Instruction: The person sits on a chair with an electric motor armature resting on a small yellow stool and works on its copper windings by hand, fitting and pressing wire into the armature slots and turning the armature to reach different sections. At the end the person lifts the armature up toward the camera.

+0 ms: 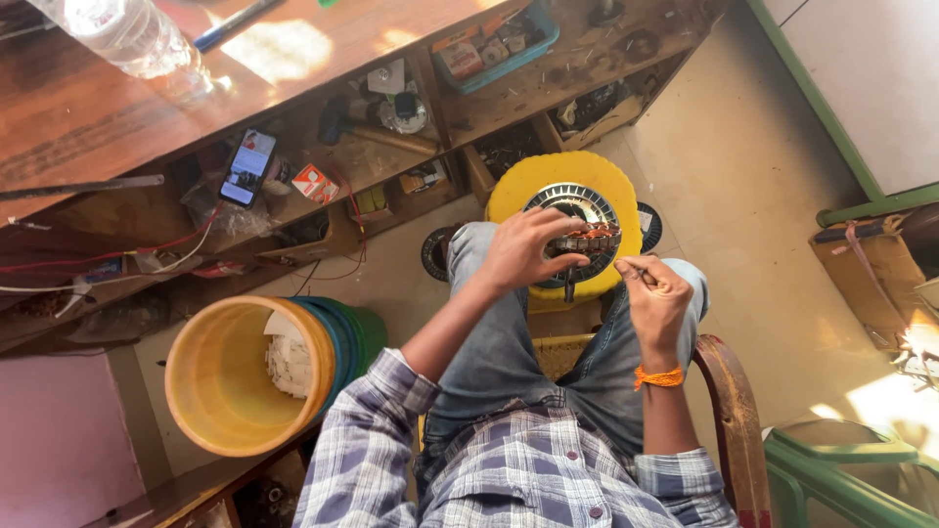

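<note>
A round metal stator ring (572,202) with copper windings (591,241) rests on a yellow stool (518,191) in front of my knees. My left hand (523,249) lies on the ring's near edge, fingers spread and touching the copper coils. My right hand (653,293) is closed in a fist just right of the ring, pinching a thin wire or small tool whose tip points at the windings. An orange thread band is on my right wrist (657,377). I sit in a wooden chair (729,411), wearing jeans and a checked shirt.
A yellow bucket (230,391) nested with green and blue ones stands at the left, white scraps inside. Wooden shelves (391,147) behind hold a phone (246,167), tools, red wires and a blue tray (494,49). A plastic bottle (127,34) lies on the counter. Green stool (851,469) at right.
</note>
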`<move>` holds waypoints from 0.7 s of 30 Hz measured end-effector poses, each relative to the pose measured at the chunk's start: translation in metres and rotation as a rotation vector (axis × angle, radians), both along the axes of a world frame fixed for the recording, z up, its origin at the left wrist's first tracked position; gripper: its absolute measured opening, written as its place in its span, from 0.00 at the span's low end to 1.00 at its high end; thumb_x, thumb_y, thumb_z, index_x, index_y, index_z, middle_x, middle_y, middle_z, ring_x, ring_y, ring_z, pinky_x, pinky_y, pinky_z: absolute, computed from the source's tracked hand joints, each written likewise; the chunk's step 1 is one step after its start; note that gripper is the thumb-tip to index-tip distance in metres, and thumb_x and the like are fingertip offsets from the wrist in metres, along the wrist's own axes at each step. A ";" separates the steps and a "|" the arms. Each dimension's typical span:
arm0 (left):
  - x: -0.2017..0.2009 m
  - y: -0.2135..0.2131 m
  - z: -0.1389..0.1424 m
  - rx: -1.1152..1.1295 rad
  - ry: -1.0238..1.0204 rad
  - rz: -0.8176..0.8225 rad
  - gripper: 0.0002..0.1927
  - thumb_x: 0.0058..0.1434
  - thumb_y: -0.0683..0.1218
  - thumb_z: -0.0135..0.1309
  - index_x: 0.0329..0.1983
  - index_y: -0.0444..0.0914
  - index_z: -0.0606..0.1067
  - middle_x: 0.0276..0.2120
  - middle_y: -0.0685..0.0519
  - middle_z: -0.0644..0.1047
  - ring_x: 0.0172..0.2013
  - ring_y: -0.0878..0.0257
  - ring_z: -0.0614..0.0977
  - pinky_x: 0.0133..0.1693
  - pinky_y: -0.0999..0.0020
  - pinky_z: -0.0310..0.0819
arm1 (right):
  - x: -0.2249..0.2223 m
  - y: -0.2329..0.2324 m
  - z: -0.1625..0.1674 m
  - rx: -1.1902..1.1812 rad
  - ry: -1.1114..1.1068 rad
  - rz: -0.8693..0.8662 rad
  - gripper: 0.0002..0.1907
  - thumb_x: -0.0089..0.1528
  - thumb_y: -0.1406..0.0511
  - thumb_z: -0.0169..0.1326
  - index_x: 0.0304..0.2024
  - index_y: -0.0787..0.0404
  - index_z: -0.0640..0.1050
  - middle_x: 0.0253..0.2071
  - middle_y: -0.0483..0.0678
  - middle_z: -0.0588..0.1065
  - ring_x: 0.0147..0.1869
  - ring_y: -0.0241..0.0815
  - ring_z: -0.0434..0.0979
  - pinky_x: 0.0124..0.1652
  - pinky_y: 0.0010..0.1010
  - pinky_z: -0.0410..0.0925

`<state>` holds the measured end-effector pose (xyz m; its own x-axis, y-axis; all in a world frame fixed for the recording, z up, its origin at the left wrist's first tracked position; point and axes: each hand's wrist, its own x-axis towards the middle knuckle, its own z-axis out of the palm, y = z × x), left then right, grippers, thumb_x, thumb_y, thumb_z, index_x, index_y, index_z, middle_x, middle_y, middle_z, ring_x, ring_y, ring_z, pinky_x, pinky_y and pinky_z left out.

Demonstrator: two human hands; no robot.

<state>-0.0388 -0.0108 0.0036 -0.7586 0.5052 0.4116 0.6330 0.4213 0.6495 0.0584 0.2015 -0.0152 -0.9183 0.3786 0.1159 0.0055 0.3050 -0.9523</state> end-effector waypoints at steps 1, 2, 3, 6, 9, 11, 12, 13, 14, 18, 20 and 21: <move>0.003 0.003 -0.002 -0.005 0.036 0.063 0.21 0.56 0.59 0.67 0.49 0.45 0.83 0.42 0.56 0.82 0.43 0.58 0.82 0.45 0.62 0.75 | -0.003 0.001 0.009 0.079 0.038 0.020 0.05 0.64 0.72 0.64 0.40 0.69 0.82 0.26 0.39 0.70 0.29 0.26 0.62 0.29 0.23 0.56; 0.006 0.006 -0.005 0.010 0.077 0.078 0.20 0.57 0.58 0.67 0.49 0.46 0.83 0.43 0.58 0.83 0.43 0.60 0.82 0.45 0.63 0.75 | -0.004 0.003 0.018 0.160 0.073 0.043 0.05 0.64 0.72 0.64 0.40 0.69 0.82 0.26 0.41 0.73 0.29 0.27 0.65 0.29 0.23 0.59; 0.008 0.008 -0.008 0.025 0.116 0.096 0.19 0.58 0.58 0.66 0.49 0.46 0.83 0.45 0.59 0.83 0.43 0.62 0.82 0.45 0.65 0.75 | -0.006 0.003 0.028 0.241 0.106 0.068 0.05 0.63 0.72 0.65 0.40 0.69 0.83 0.26 0.43 0.75 0.29 0.27 0.68 0.30 0.23 0.62; 0.009 0.011 -0.018 0.027 0.199 0.134 0.18 0.58 0.58 0.66 0.48 0.47 0.82 0.45 0.60 0.83 0.43 0.64 0.82 0.45 0.67 0.74 | -0.018 0.000 0.049 0.256 0.197 0.214 0.04 0.65 0.72 0.62 0.42 0.68 0.82 0.35 0.48 0.81 0.34 0.29 0.77 0.35 0.23 0.69; 0.007 0.011 -0.022 0.020 0.214 0.129 0.17 0.58 0.57 0.66 0.48 0.48 0.83 0.45 0.61 0.83 0.42 0.65 0.82 0.44 0.67 0.73 | -0.039 -0.011 0.060 0.301 0.250 0.296 0.04 0.64 0.73 0.62 0.41 0.68 0.82 0.36 0.51 0.82 0.37 0.33 0.81 0.38 0.25 0.72; 0.008 0.009 -0.021 0.024 0.205 0.122 0.18 0.58 0.57 0.66 0.49 0.48 0.83 0.45 0.61 0.83 0.42 0.65 0.82 0.45 0.67 0.73 | -0.051 -0.014 0.064 0.380 0.241 0.315 0.03 0.64 0.73 0.62 0.40 0.67 0.82 0.35 0.52 0.81 0.36 0.36 0.81 0.38 0.26 0.72; 0.009 0.009 -0.019 0.030 0.202 0.121 0.18 0.58 0.57 0.66 0.50 0.47 0.82 0.46 0.61 0.83 0.43 0.65 0.82 0.45 0.68 0.73 | -0.057 -0.015 0.064 0.419 0.237 0.328 0.03 0.63 0.73 0.62 0.39 0.67 0.82 0.34 0.53 0.81 0.36 0.37 0.81 0.37 0.27 0.72; 0.010 0.009 -0.017 0.035 0.198 0.122 0.19 0.58 0.57 0.66 0.50 0.47 0.82 0.46 0.61 0.83 0.43 0.65 0.82 0.45 0.68 0.73 | -0.063 -0.016 0.063 0.401 0.170 0.330 0.02 0.64 0.72 0.62 0.39 0.67 0.82 0.33 0.53 0.81 0.35 0.37 0.82 0.36 0.27 0.72; 0.013 0.009 -0.015 0.037 0.172 0.149 0.19 0.58 0.58 0.65 0.50 0.47 0.82 0.45 0.60 0.83 0.43 0.64 0.82 0.45 0.67 0.73 | -0.069 -0.017 0.062 0.384 0.102 0.332 0.02 0.64 0.72 0.62 0.39 0.66 0.82 0.32 0.52 0.81 0.34 0.37 0.82 0.35 0.28 0.71; 0.016 0.021 -0.009 0.009 -0.014 0.287 0.18 0.59 0.62 0.62 0.44 0.47 0.84 0.39 0.57 0.84 0.41 0.61 0.84 0.45 0.64 0.74 | -0.081 -0.012 0.053 0.267 0.055 0.358 0.03 0.63 0.70 0.60 0.39 0.65 0.82 0.33 0.50 0.82 0.35 0.37 0.83 0.35 0.27 0.73; 0.008 0.027 -0.010 -0.045 -0.172 0.311 0.19 0.58 0.63 0.61 0.42 0.46 0.85 0.35 0.54 0.84 0.40 0.58 0.85 0.43 0.61 0.76 | -0.083 -0.009 0.050 0.346 0.092 0.361 0.04 0.62 0.70 0.61 0.39 0.65 0.83 0.33 0.51 0.81 0.35 0.38 0.82 0.36 0.27 0.72; -0.004 0.030 -0.011 -0.078 -0.256 0.293 0.21 0.58 0.63 0.60 0.43 0.45 0.85 0.35 0.52 0.84 0.39 0.56 0.85 0.41 0.60 0.77 | -0.085 -0.010 0.049 0.376 0.122 0.370 0.04 0.62 0.70 0.62 0.39 0.65 0.83 0.34 0.52 0.81 0.35 0.38 0.82 0.36 0.28 0.72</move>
